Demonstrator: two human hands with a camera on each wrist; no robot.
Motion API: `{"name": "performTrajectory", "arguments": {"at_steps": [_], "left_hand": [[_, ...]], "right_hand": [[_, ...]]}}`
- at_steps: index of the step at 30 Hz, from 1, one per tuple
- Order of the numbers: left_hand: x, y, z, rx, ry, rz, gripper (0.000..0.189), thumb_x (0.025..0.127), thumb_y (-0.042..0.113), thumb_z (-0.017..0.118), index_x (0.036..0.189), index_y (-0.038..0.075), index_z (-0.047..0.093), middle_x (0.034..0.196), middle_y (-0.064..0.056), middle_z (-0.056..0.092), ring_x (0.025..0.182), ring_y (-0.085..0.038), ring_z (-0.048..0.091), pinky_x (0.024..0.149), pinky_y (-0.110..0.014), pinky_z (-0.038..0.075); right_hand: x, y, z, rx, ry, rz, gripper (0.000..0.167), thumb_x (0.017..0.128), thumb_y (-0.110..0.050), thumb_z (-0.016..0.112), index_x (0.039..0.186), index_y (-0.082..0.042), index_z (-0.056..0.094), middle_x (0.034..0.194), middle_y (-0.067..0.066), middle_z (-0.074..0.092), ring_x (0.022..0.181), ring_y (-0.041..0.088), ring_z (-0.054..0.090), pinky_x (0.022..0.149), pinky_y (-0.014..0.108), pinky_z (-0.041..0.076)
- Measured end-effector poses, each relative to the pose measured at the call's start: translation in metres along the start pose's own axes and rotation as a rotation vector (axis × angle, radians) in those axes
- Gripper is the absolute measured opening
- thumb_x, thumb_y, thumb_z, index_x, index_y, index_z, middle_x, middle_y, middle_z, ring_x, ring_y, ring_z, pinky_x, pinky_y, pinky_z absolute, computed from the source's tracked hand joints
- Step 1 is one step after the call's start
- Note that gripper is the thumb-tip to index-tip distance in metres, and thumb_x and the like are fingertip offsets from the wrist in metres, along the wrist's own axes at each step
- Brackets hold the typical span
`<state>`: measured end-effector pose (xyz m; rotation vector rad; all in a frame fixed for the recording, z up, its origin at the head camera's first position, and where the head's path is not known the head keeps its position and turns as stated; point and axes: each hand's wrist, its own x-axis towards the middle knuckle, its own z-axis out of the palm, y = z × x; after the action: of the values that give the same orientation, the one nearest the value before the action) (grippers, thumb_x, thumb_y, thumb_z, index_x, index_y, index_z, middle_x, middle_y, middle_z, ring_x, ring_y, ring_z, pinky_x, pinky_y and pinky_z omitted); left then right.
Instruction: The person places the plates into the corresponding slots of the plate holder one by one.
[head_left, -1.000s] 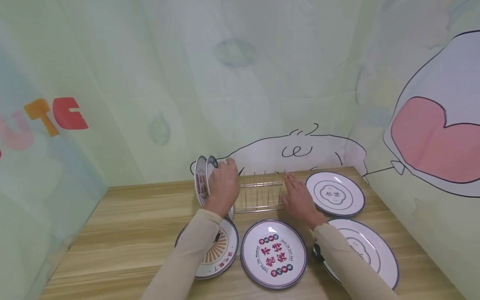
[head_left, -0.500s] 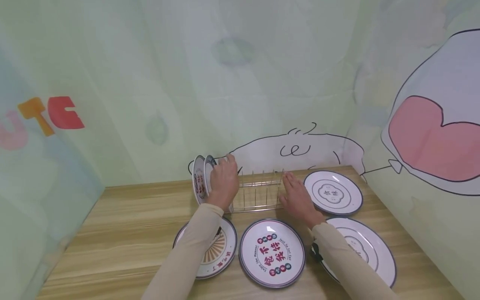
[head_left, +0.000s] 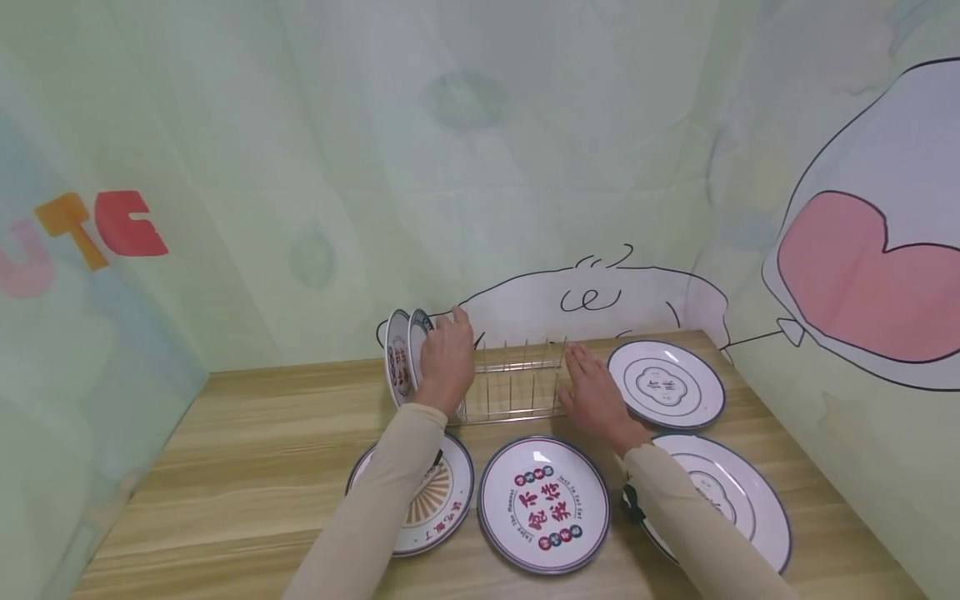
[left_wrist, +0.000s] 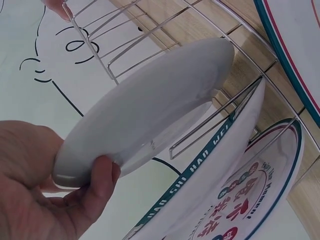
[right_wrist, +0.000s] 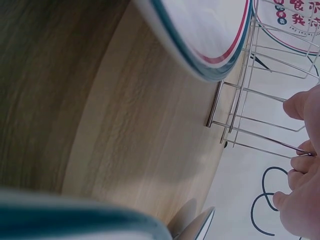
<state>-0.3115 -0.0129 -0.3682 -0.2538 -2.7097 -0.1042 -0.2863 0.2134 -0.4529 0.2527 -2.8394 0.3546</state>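
Note:
At the back of the table stands a wire dish rack (head_left: 517, 392). My left hand (head_left: 448, 358) pinches the rim of a plate (left_wrist: 145, 107) between thumb and fingers; in the left wrist view the plate stands on edge among the wires, its pale side showing. Just left of it, a plate with a green lettered rim (left_wrist: 210, 160) and a plate with red characters (head_left: 398, 358) lean in the rack. My right hand (head_left: 596, 396) holds the rack's right end, and in the right wrist view its fingers (right_wrist: 302, 162) curl at the end wire.
In front of the rack lie a plate with orange rays (head_left: 442, 508), partly under the left sleeve, and a red-lettered plate (head_left: 545, 507). On the right are a white plate (head_left: 667, 385) and a larger one (head_left: 757, 508) partly under the right sleeve. A printed curtain (head_left: 337, 208) hangs behind.
Both hands stay almost in place, the left on the plate and the right at the rack's end. The whole view has shifted slightly.

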Motion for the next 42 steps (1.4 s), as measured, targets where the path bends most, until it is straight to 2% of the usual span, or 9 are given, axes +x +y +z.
{"name": "performTrajectory", "arguments": {"at_steps": [5, 12, 16, 20, 24, 27, 33, 36, 42], "left_hand": [[0.001, -0.003, 0.003, -0.013, 0.004, -0.013, 0.049, 0.095, 0.004, 0.058, 0.14, -0.009, 0.045, 0.113, -0.032, 0.065, 0.071, -0.031, 0.07, 0.05, -0.029, 0.057], [0.001, -0.008, 0.003, 0.03, 0.024, -0.019, 0.044, 0.093, 0.005, 0.059, 0.133, -0.011, 0.051, 0.105, -0.028, 0.066, 0.069, -0.028, 0.069, 0.049, -0.028, 0.056], [0.0, -0.008, -0.005, 0.039, 0.029, -0.045, 0.04, 0.094, 0.008, 0.059, 0.128, -0.012, 0.054, 0.106, -0.027, 0.063, 0.063, -0.024, 0.066, 0.045, -0.026, 0.053], [-0.001, -0.01, -0.012, 0.028, 0.051, -0.051, 0.038, 0.092, 0.01, 0.06, 0.124, -0.011, 0.058, 0.104, -0.026, 0.06, 0.063, -0.027, 0.066, 0.047, -0.032, 0.055], [-0.004, -0.014, -0.019, -0.015, 0.073, -0.045, 0.023, 0.095, 0.008, 0.055, 0.107, -0.009, 0.063, 0.093, -0.021, 0.057, 0.06, -0.027, 0.063, 0.046, -0.037, 0.055], [-0.008, -0.017, -0.03, -0.053, 0.072, -0.062, 0.018, 0.097, 0.01, 0.052, 0.101, -0.004, 0.063, 0.093, -0.019, 0.057, 0.062, -0.03, 0.063, 0.051, -0.042, 0.056], [-0.022, -0.028, -0.057, -0.146, 0.036, -0.146, 0.031, 0.098, 0.022, 0.05, 0.122, 0.005, 0.061, 0.108, -0.018, 0.061, 0.081, -0.039, 0.065, 0.067, -0.052, 0.057], [-0.032, -0.038, -0.064, -0.21, 0.098, -0.164, 0.034, 0.098, 0.023, 0.05, 0.122, 0.004, 0.064, 0.109, -0.018, 0.065, 0.081, -0.045, 0.067, 0.068, -0.055, 0.057], [-0.052, -0.055, -0.063, -0.303, 0.322, -0.146, 0.026, 0.093, 0.018, 0.058, 0.107, 0.001, 0.072, 0.093, -0.02, 0.071, 0.073, -0.043, 0.068, 0.058, -0.055, 0.053]], "right_hand": [[-0.001, -0.001, 0.001, 0.003, 0.0, 0.001, 0.066, 0.099, -0.025, 0.057, 0.152, 0.005, 0.032, 0.162, 0.021, 0.029, 0.151, 0.037, 0.028, 0.123, 0.052, 0.024], [-0.002, 0.0, 0.002, -0.008, -0.007, 0.012, 0.066, 0.1, -0.027, 0.056, 0.153, 0.004, 0.031, 0.162, 0.02, 0.028, 0.152, 0.036, 0.027, 0.123, 0.052, 0.024], [-0.003, -0.001, 0.002, -0.002, -0.006, 0.013, 0.066, 0.1, -0.026, 0.056, 0.152, 0.005, 0.031, 0.162, 0.021, 0.029, 0.151, 0.037, 0.027, 0.123, 0.053, 0.024], [-0.003, 0.001, 0.003, -0.001, 0.0, 0.013, 0.066, 0.099, -0.026, 0.057, 0.152, 0.006, 0.032, 0.161, 0.022, 0.031, 0.151, 0.037, 0.027, 0.123, 0.053, 0.024], [-0.003, 0.002, 0.004, 0.002, -0.01, 0.012, 0.066, 0.099, -0.026, 0.057, 0.152, 0.006, 0.031, 0.161, 0.022, 0.029, 0.151, 0.037, 0.026, 0.123, 0.053, 0.023], [-0.003, 0.001, 0.004, 0.011, -0.014, 0.01, 0.066, 0.1, -0.026, 0.057, 0.152, 0.006, 0.031, 0.162, 0.022, 0.029, 0.151, 0.037, 0.026, 0.123, 0.052, 0.023], [-0.003, -0.001, -0.001, 0.016, -0.01, 0.021, 0.067, 0.099, -0.025, 0.058, 0.152, 0.006, 0.031, 0.162, 0.022, 0.029, 0.151, 0.037, 0.026, 0.123, 0.053, 0.022], [-0.002, -0.001, -0.002, 0.003, -0.019, 0.021, 0.067, 0.1, -0.026, 0.057, 0.152, 0.006, 0.03, 0.162, 0.022, 0.027, 0.151, 0.038, 0.026, 0.123, 0.053, 0.022], [-0.001, -0.001, -0.003, -0.004, -0.02, 0.012, 0.067, 0.1, -0.026, 0.057, 0.152, 0.006, 0.03, 0.162, 0.022, 0.027, 0.152, 0.037, 0.026, 0.123, 0.052, 0.023]]}}
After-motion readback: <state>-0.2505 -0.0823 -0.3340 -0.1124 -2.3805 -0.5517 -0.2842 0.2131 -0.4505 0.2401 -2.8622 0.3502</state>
